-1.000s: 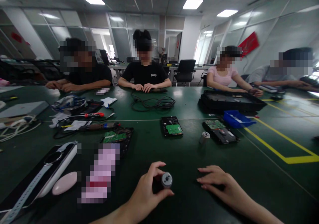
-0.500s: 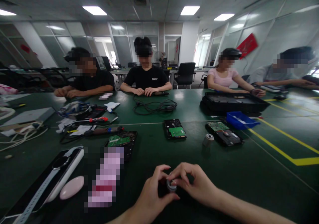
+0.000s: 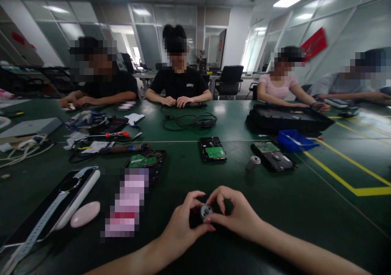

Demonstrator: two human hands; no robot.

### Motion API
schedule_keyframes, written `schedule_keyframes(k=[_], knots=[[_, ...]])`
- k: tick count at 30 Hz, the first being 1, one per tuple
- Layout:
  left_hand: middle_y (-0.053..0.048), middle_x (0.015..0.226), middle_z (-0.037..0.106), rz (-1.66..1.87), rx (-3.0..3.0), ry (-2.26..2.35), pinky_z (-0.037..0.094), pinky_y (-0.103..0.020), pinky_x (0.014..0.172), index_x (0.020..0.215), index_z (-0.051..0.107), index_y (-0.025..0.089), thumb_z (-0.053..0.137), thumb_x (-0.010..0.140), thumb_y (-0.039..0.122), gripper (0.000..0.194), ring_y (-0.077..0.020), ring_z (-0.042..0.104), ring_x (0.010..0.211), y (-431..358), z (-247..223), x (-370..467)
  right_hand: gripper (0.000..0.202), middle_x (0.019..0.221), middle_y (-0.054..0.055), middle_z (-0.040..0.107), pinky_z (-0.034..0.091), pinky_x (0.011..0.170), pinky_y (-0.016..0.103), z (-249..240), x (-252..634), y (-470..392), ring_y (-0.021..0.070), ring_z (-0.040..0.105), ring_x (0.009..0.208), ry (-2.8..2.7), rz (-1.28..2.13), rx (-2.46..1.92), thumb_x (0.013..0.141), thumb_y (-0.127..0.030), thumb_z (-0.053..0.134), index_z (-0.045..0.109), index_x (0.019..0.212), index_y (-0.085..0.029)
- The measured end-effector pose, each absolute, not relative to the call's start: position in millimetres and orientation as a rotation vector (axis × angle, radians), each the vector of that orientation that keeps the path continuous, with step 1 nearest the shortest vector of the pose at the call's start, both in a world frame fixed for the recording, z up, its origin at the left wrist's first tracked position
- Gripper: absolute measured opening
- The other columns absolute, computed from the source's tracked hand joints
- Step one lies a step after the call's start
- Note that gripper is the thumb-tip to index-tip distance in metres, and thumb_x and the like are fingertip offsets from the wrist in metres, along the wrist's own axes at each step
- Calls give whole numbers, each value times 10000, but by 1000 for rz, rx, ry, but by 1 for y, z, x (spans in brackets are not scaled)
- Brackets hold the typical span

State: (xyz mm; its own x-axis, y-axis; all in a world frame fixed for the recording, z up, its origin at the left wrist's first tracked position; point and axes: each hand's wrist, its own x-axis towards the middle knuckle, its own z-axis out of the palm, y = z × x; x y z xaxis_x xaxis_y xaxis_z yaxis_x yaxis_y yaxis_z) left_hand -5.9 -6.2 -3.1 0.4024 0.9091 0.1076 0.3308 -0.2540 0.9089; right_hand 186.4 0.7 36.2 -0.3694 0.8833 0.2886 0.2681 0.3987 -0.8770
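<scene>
A small cylindrical motor is held low over the table between my two hands, its round grey end face with small holes turned up towards me. My left hand curls around it from the left, thumb below and fingers above. From the right, my right hand pinches it, the thumb lying at the edge of the end face. A similar metal cylinder stands on the table beyond my right hand. Beside that lies a hard drive, with another hard drive straight ahead of my hands.
A blue tray and a large black tray sit at the right. On the left lie a phone-like slab with a watch, a pink oval object, a screwdriver and a third hard drive. Several people sit opposite; a cable lies coiled.
The motor has been tilted so that its end face shows towards me. My right fingers have shifted from its top to its side. The whole view has dipped slightly downwards.
</scene>
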Motion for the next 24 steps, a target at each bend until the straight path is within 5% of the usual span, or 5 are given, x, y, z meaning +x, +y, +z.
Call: schedule_keyframes(k=[16, 24], knots=[[30, 891, 704, 828, 1813, 1089, 497, -327, 818, 1209, 427, 263, 811, 701, 193, 641, -197, 684, 853, -5, -3, -5, 379, 854, 6, 738, 462, 786, 315, 37, 184, 2, 152, 655, 820, -2053, 808, -814, 864, -96, 567, 330, 591, -210], [-7, 978, 715, 798, 1812, 1104, 504, -382, 872, 1218, 411, 272, 805, 703, 231, 650, -236, 682, 937, -8, 4, -5, 370, 844, 27, 744, 499, 827, 355, 39, 184, 2, 170, 697, 842, -1947, 972, -831, 875, -174, 604, 336, 623, -217]])
